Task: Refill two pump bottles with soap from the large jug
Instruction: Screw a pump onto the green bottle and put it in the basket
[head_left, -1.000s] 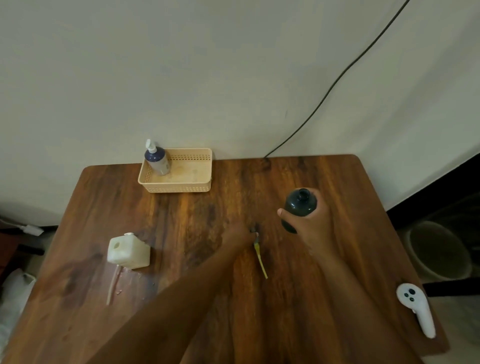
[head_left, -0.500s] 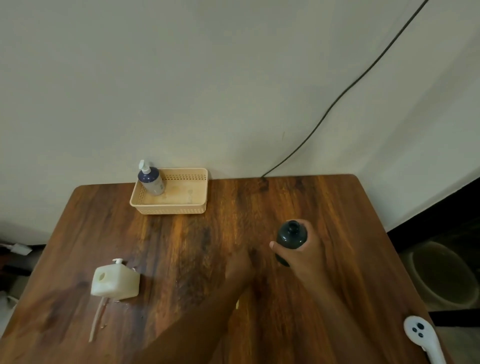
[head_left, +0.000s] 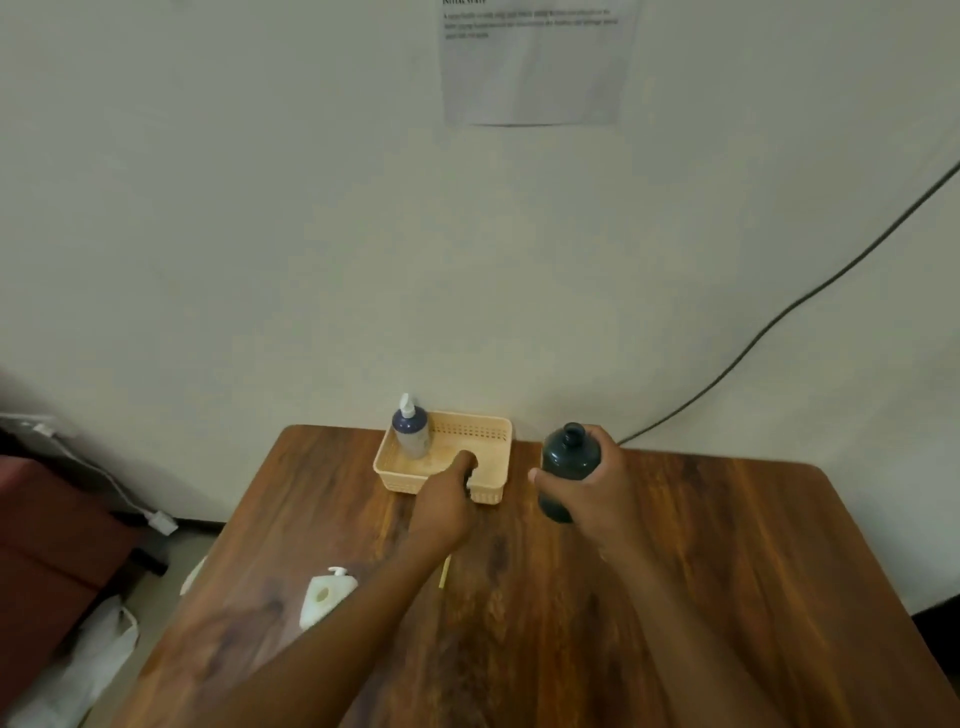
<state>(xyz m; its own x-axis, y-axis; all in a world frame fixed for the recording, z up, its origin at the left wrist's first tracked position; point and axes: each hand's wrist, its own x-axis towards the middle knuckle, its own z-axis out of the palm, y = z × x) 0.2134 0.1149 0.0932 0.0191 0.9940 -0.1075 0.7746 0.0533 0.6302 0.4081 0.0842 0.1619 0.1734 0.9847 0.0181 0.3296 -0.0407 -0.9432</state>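
My right hand (head_left: 592, 491) grips a dark, uncapped bottle (head_left: 569, 453) and holds it upright just right of a beige basket (head_left: 488, 431). My left hand (head_left: 447, 506) is closed over the basket's near right corner, with a thin yellow pump tube (head_left: 444, 574) sticking out below the wrist; the pump head is mostly hidden in the fist. A second pump bottle (head_left: 410, 431), with a blue shoulder and white pump, stands in the basket's left end. The white jug (head_left: 327, 597) sits on the wooden table (head_left: 727, 545) near its left edge, partly behind my left forearm.
The basket stands against the wall at the table's far edge. A black cable (head_left: 779, 317) runs up the wall on the right, and a paper sheet (head_left: 535, 62) hangs above. A white cord and plug (head_left: 161, 521) lie on the floor to the left.
Both hands moved away from me toward the basket. The left hand lifted the yellow-tubed pump off the table, and the right carried the dark bottle along. The view tilted up.
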